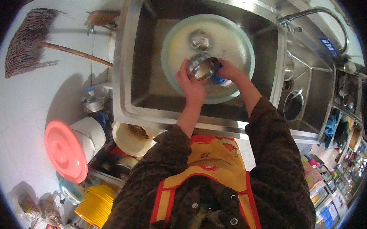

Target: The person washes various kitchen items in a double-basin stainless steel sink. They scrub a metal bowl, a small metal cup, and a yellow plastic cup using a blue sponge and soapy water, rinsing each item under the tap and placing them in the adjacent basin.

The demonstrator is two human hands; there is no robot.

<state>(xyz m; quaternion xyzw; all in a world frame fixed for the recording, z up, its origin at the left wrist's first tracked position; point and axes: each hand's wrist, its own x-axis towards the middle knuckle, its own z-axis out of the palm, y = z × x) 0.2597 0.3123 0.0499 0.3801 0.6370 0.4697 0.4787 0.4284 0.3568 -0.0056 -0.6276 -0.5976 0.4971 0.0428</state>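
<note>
My left hand (190,82) grips a shiny metal bowl (199,64) by its near left side, tilted so that its mouth faces right and toward me. A blue cloth (218,77) is in my right hand (229,71), pressed at the bowl's right rim. Both hands are over a large pale green basin (251,56) of cloudy, sudsy water. Beyond the held bowl, a second metal piece (200,40), rounded and shiny, lies partly in the water. The basin stands inside a deep stainless steel sink (151,73).
A curved tap (317,10) rises at the back right, beside a second sink compartment (318,99) holding a round clear-looking vessel (293,106). To the left are a string mop (29,41), a pink lid (65,152), a white bucket (90,134), a cream bucket (132,142) and stacked yellow baskets (95,205).
</note>
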